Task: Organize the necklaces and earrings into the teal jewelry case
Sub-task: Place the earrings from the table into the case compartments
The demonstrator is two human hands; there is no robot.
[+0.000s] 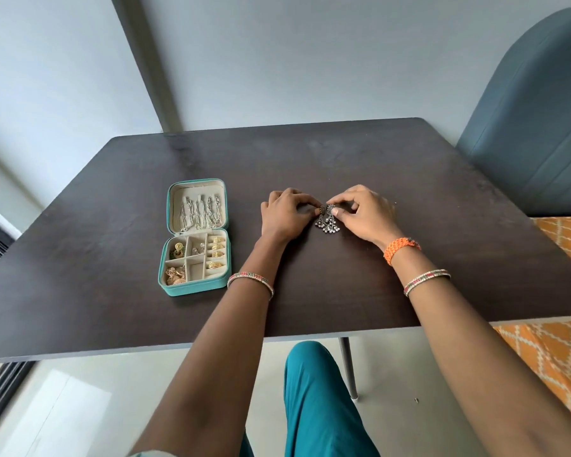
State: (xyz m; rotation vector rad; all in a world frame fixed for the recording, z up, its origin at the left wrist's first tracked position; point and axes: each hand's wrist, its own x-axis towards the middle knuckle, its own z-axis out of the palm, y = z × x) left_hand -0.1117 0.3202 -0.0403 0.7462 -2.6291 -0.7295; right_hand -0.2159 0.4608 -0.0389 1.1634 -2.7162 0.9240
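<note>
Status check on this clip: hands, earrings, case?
Left hand and right hand each pinch a silver earring over the table. Case open left of them, one compartment free. Nothing in the way.

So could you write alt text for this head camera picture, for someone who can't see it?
Two hands, left hand and right hand, pinch a pair of silver dangly earrings on a dark table. To their left a teal jewelry case lies open, with chains in its lid and gold earrings in its compartments.
</note>
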